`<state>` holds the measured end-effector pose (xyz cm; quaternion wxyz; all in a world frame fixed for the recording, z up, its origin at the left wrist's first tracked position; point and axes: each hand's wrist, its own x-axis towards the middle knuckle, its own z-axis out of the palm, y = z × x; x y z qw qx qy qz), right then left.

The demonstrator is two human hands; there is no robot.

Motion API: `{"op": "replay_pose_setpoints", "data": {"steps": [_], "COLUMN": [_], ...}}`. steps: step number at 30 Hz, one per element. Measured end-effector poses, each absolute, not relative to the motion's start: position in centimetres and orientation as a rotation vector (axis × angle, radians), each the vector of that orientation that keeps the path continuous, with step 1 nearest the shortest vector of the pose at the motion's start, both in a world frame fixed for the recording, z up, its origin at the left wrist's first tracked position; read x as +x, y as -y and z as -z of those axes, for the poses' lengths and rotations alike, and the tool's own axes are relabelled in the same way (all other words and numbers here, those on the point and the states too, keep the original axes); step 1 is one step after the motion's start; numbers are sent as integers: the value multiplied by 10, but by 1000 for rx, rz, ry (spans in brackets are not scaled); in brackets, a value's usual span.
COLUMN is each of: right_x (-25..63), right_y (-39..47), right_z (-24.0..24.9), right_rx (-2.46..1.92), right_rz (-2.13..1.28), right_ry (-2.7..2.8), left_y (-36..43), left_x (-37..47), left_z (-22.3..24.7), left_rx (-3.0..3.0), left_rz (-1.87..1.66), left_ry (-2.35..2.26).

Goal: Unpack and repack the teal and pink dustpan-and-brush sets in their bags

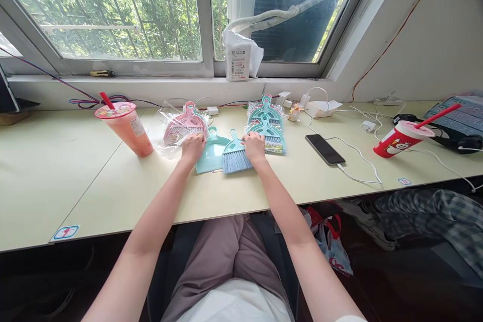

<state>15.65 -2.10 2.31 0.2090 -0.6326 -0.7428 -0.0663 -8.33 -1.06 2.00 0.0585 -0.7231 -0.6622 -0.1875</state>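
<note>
A teal dustpan (pixel 210 156) lies on the table, and a teal brush (pixel 235 157) with pale blue bristles overlaps its right side. My left hand (pixel 193 148) is closed at the dustpan's left edge, beside a pink dustpan set (pixel 184 124) in clear plastic. At the brush's right edge, my right hand (pixel 254 147) has its fingers curled and closed. Just beyond it lie two wrapped teal sets, a front one (pixel 272 137) and a back one (pixel 266 106). The fingertips of both hands are partly hidden.
A pink drink cup (pixel 130 128) leans at left. To the right are a black phone (pixel 325 149) on a white cable, a red cup (pixel 400 140) and black headphones (pixel 458 140). The table's front edge (pixel 226 216) crosses my forearms. Another person's checked trousers (pixel 433 216) show at lower right.
</note>
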Motion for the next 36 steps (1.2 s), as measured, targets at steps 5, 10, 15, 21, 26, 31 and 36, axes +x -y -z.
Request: {"op": "replay_pose_setpoints", "data": {"steps": [5,10,15,21,26,31,36], "right_x": [155,149,142,138,145,149,145], "right_y": [23,27,32,33,22,12,10], "right_z": [-27,-30,-29,-32,-31,-23,-18], "right_rx": [-1541,-1389,-1377,-1349,-1237,-1117,-1088], "right_rz": [215,10,-108,-92,-631,-935,-1080], "right_ry": [1899,1760,1739,1721,1707,1602,1427], "left_y": [15,14,15,26,32,32,34], "left_x": [-82,-75,-65,-58,-52,-50,-50], "left_z": [-28,-34,-33,-36,-40,-40,-41], "left_rx": [-2084,-2227,-2575,-2998,-3062,-3055,-3035], "left_rz": [917,1532,1835,1744,1875,1861,1817], "left_ry": [1982,1905,1830,1851,1817,1844,1825]}}
